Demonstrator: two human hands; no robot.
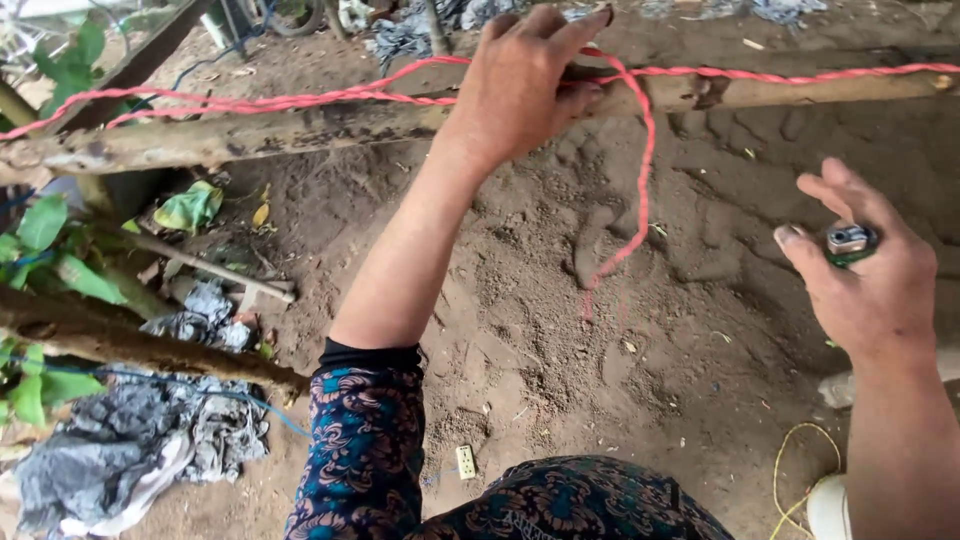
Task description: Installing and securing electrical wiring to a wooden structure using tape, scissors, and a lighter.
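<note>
Red twisted twine [300,98] is strung along a rough wooden pole [250,135] at top of view, w/ a loose tail hanging down over the sandy ground [620,340]. Left hand [525,85] is laid over the pole, fingers curled round it & pinning the twine at the spot where the tail drops off. Right hand [865,265] is held off to the right, well apart from the twine, partly closed: a small green lighter [850,242] w/ metal top is pinched betw. thumb & fingers, remaining fingers spread.

Handling, as judged: twine is light, soft, limp, prob. plastic, so slippery & easily frayed or melted by heat; best gripped near the pole, where it's taut, not at the dangling end. Lighter is small, hard, smooth; a firm pinch at the body is needed.

Grey rags [120,450] & green leaves [50,240] are seen at left, a yellow cord [790,460] at lower right.
</note>
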